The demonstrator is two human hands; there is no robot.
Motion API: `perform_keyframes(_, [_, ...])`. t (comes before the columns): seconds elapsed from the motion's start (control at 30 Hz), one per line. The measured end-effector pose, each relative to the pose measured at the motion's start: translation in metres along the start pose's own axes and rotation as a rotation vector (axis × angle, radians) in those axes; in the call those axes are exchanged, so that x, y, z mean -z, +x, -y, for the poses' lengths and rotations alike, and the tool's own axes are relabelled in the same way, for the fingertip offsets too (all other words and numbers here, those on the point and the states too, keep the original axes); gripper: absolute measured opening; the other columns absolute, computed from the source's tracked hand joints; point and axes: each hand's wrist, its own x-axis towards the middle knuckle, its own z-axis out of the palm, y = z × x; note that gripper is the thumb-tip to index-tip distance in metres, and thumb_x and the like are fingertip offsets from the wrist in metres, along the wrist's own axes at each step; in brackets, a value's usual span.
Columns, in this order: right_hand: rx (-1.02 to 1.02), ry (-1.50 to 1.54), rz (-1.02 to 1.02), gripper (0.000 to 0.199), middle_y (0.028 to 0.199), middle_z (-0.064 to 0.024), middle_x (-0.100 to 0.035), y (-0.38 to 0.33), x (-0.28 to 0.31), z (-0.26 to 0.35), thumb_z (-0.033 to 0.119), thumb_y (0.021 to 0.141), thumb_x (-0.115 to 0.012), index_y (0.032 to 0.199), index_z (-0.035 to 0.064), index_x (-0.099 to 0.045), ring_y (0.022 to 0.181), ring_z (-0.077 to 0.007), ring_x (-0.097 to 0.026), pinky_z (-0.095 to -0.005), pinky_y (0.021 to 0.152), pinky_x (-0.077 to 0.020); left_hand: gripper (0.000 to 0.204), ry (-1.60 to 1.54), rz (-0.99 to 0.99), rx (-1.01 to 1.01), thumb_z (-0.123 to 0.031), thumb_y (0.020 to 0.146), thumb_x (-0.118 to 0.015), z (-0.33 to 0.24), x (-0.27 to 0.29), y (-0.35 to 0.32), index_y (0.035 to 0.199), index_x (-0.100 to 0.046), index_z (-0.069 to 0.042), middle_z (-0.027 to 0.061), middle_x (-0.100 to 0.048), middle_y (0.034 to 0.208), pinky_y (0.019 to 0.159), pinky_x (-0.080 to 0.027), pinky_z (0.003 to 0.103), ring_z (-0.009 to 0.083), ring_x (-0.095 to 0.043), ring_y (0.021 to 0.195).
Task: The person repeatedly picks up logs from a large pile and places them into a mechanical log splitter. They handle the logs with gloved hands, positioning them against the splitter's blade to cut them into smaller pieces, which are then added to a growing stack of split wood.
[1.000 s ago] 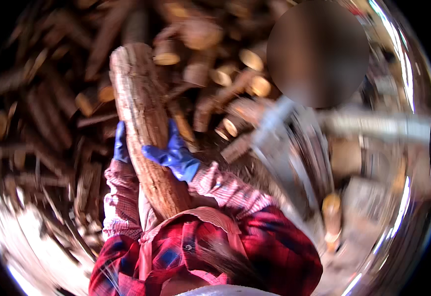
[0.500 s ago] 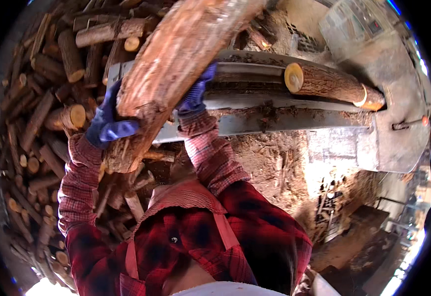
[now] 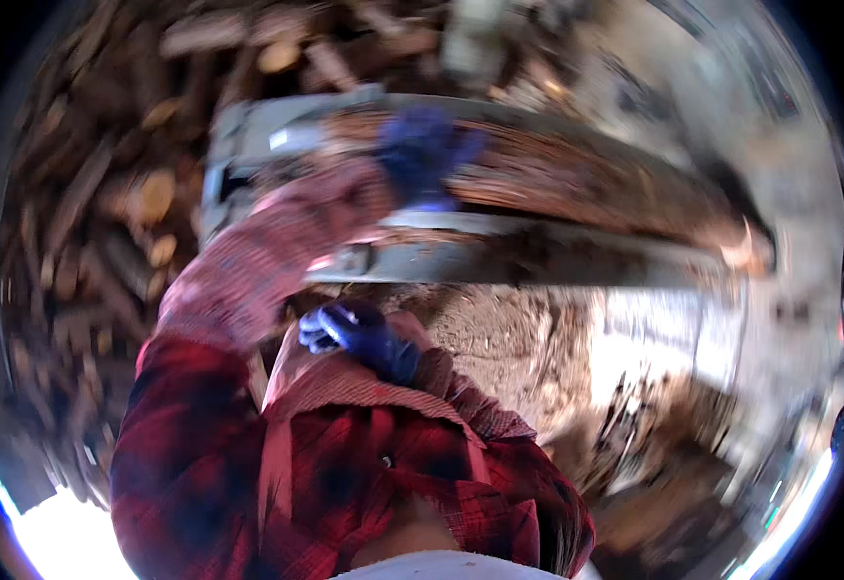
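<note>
The picture is smeared by motion. A long bark-covered log (image 3: 586, 184) lies lengthwise in a grey metal trough (image 3: 538, 261) in front of me. My left hand (image 3: 427, 155), in a blue glove, reaches up on a pink-sleeved arm and rests on top of the log near its left end, fingers spread as far as the blur shows. My right hand (image 3: 359, 333), also blue-gloved, hangs close to my chest below the trough, fingers loosely curled with nothing in it. My red plaid shirt (image 3: 344, 483) fills the lower middle.
A tall stack of cut logs (image 3: 103, 222) covers the left and upper left. Below the trough lies dirt and sawdust (image 3: 499, 348). Bright sunlit ground and machine parts (image 3: 673, 367) are at the right.
The log I carried in both hands has gone down into the trough. My right hand has let go and dropped to my chest. My left hand stays on the log.
</note>
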Motion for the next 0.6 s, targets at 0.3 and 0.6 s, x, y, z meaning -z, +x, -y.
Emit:
perform_keyframes(0.3, [-0.459,-0.802,0.426,0.029,0.11,-0.0092,-0.063,0.08,0.029,-0.037,0.014,0.095,-0.056,0.12,-0.0006,-0.056,0.098,-0.0127,-0.06,-0.0266,0.085,-0.0492,0.056,-0.37,-0.845,0.085,-0.034,0.074,-0.068,0.029,0.075,-0.155,0.118,-0.054,-0.003,0.0187,-0.06,0.107,0.089,-0.048,0.041,0.0336,-0.06,0.099])
perform_keyframes(0.6, [-0.508,-0.613,0.329,0.035,0.112,-0.0065,-0.061,0.299,-0.123,-0.195,0.013,0.091,-0.061,0.123,0.0008,-0.054,0.098,-0.0147,-0.06,-0.0269,0.089,-0.0484,0.108,-0.803,-0.783,1.818,-0.055,0.065,-0.078,0.199,-0.044,-0.654,0.14,-0.03,0.007,0.0229,-0.044,0.138,0.107,-0.032,0.034,0.0296,-0.042,0.129])
